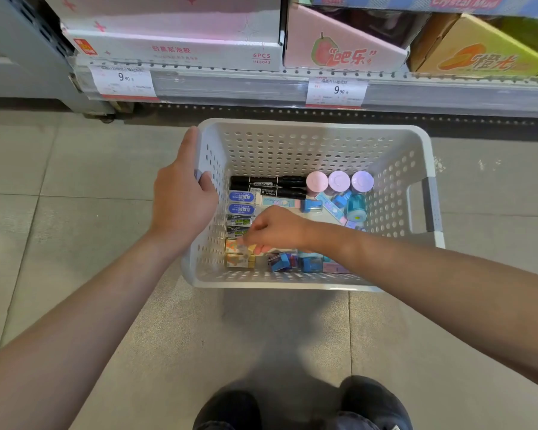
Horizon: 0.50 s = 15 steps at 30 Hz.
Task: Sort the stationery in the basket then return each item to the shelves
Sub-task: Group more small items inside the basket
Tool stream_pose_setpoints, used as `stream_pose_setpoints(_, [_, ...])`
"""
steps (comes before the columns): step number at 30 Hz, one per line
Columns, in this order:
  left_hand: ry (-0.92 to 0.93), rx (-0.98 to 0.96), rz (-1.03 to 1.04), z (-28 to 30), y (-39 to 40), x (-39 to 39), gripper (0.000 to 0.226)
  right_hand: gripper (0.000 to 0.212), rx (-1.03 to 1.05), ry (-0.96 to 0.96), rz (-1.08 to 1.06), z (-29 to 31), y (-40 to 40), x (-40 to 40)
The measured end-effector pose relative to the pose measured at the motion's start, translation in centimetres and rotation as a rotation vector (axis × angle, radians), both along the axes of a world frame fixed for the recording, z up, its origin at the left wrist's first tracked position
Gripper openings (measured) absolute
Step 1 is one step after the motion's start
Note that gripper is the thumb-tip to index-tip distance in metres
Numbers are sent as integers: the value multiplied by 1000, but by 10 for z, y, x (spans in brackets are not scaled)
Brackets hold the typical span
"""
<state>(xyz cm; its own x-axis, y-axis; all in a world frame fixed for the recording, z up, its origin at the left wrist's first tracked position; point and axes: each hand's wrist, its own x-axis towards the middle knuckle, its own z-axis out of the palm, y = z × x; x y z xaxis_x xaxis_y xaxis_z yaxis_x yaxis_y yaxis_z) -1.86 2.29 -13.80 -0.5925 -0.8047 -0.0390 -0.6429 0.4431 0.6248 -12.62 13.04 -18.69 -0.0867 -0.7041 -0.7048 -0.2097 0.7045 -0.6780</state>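
A white perforated basket [311, 144] stands on the tiled floor in front of the shelf. My left hand [184, 200] grips its left handle. My right hand [274, 228] reaches down inside, fingers pinched at the small yellow-orange boxes [239, 259] near the front left corner; whether it holds one is unclear. Along the left wall lie blue-labelled erasers [241, 203] and green-labelled ones [238, 221]. Two black markers [267, 186] lie at the back. Three round pastel lids [339, 180] stand at the back right. Blue sharpeners [281, 262] lie scattered at the front and right.
A low shelf [261, 88] runs across the top with price tags [123, 80] reading 9.90. On it stand a white carton [174, 48], a pink carton [345, 51] and a yellow carton [479, 54]. My dark shoes [302, 408] are at the bottom edge.
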Motion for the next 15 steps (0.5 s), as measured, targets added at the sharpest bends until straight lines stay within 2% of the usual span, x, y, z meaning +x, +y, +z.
stream_pose_setpoints(3, [-3, 2, 0, -2, -1, 0, 62, 22, 7, 58, 93, -5, 1, 6])
stream_pose_setpoints(8, [2, 4, -4, -1, 0, 0, 62, 40, 65, 206, 222, -12, -5, 16])
stream_pose_setpoints(15, [2, 5, -5, -2, -1, 0, 63, 39, 109, 474, 291, -29, -11, 25])
